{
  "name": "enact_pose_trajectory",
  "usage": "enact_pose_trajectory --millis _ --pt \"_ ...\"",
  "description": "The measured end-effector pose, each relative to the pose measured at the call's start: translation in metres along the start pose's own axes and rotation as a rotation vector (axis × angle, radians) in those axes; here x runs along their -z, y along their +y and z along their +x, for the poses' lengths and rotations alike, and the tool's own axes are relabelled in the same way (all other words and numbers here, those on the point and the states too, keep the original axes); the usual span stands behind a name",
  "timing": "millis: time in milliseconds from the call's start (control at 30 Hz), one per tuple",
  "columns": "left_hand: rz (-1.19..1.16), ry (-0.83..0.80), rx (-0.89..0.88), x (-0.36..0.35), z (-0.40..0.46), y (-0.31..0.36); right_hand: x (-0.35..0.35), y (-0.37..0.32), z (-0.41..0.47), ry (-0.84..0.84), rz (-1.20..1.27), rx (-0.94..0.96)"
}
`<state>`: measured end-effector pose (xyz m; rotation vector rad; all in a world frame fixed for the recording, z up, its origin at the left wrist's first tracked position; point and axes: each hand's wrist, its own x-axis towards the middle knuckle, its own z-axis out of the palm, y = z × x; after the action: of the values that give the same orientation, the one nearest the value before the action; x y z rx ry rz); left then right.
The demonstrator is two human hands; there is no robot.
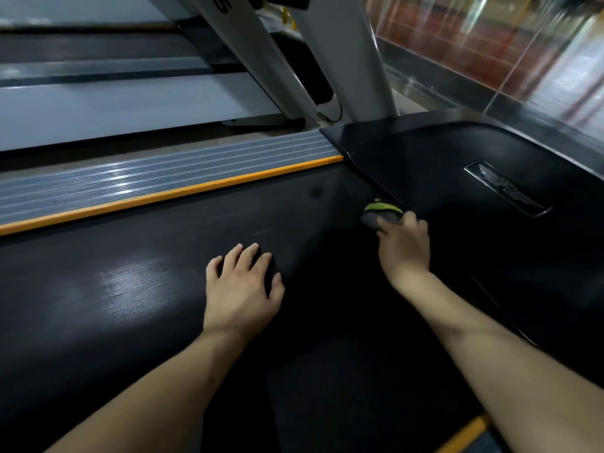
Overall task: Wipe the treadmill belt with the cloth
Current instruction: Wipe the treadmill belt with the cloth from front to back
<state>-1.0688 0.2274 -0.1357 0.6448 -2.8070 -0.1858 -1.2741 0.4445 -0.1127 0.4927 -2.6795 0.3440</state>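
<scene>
Both arms outstretched; right hand (403, 245) grips cloth (380, 214).

Little can be read here. On the grey slanted upright post (228, 14) of the neighbouring treadmill, above the orange edge strip (170, 194), stand large dark characters, cut off by the top of the frame; the visible part looks like "S" or "5" beside part of another character, and the full word cannot be made out. On the black motor cover (425, 152), to the right of that strip, sits a chrome winged emblem (505, 192); any lettering on it is too blurred to read. No other texts, numbers or signs can be read
</scene>
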Motion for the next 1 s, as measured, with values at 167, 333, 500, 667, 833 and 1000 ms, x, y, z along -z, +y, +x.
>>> enact_pose_trajectory --millis 167,333,500,667,833,1000 --pt "-0.009 0.040 -0.027 0.002 0.000 0.001 0.001 -0.096 -0.058 -0.178 0.144 0.424" --pt "-0.036 0.070 -0.055 0.000 0.000 0.001 0.000 -0.013 -0.008 -0.091 0.024 0.296" --pt "-0.050 0.056 -0.063 -0.002 0.002 0.003 0.004 0.007 0.004 -0.034 0.006 0.003" --pt "-0.049 0.067 -0.078 -0.002 0.001 0.001 0.009 -0.073 -0.067 -0.145 0.169 0.445" --pt "-0.058 0.080 -0.079 -0.004 0.001 0.002 0.013 0.006 -0.016 -0.112 0.026 0.336" --pt "-0.056 0.067 -0.070 -0.003 0.001 0.003 0.013 0.023 -0.011 -0.069 -0.047 0.070"
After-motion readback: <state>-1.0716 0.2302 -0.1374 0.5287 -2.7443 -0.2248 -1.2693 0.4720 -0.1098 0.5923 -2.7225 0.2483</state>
